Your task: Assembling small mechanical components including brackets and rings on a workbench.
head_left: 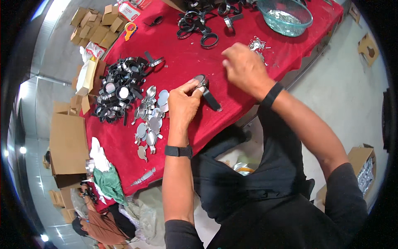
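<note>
My left hand (185,103) is closed on a black ring-shaped part with a flat handle (212,100), pressing its round end between thumb and fingers. The handle points down and right above the red cloth. My right hand (248,69) is raised to the right of it, fingers curled; whatever it may hold is too small or hidden. Beyond the right hand lies a small heap of metal clips (258,44). Left of my left hand are several loose silver discs with tabs (154,123), and past them a pile of black ring parts (120,89).
The red-covered table (178,62) carries more black rings (209,40) at the far side. A clear green bowl (286,18) of small metal pieces stands far right. Orange tape dispenser (130,30), cardboard boxes (68,143) and another person (105,226) are to the left.
</note>
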`<action>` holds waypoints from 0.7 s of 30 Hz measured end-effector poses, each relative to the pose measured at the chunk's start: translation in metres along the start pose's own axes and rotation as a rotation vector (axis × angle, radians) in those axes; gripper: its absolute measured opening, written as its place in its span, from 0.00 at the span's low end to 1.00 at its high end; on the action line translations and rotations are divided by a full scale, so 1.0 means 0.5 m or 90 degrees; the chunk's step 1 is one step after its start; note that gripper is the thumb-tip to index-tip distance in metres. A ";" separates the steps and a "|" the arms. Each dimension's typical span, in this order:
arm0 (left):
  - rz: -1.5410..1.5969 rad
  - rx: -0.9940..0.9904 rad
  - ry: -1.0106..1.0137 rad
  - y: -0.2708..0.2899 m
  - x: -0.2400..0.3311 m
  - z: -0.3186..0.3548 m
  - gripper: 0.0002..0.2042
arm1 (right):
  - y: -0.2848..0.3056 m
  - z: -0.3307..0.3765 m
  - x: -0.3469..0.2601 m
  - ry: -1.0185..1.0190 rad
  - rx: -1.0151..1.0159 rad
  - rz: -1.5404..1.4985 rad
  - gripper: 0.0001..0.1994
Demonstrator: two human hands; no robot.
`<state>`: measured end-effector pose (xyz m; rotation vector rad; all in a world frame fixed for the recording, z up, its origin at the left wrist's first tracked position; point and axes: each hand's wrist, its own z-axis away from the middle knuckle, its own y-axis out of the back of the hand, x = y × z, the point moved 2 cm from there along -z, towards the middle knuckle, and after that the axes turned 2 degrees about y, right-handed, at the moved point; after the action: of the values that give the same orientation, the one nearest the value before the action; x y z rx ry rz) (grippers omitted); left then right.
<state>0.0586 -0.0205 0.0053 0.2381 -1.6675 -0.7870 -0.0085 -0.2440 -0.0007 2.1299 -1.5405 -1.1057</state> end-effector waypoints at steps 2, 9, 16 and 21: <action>0.009 -0.025 -0.023 0.008 0.012 0.012 0.24 | 0.034 -0.034 0.054 0.010 -0.093 0.164 0.09; 0.007 -0.031 -0.058 -0.005 0.016 0.038 0.33 | 0.002 -0.028 0.160 0.065 -0.174 0.269 0.04; -0.059 0.012 -0.094 -0.024 -0.009 0.021 0.32 | -0.014 -0.035 -0.028 -0.143 -0.253 -0.172 0.12; -0.077 0.088 -0.135 -0.038 0.005 0.029 0.30 | -0.060 -0.019 -0.051 -0.148 -0.252 -0.161 0.13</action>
<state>0.0394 -0.0308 -0.0053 0.3643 -1.9251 -0.8102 0.0155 -0.2114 -0.0027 2.0084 -1.0352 -1.6376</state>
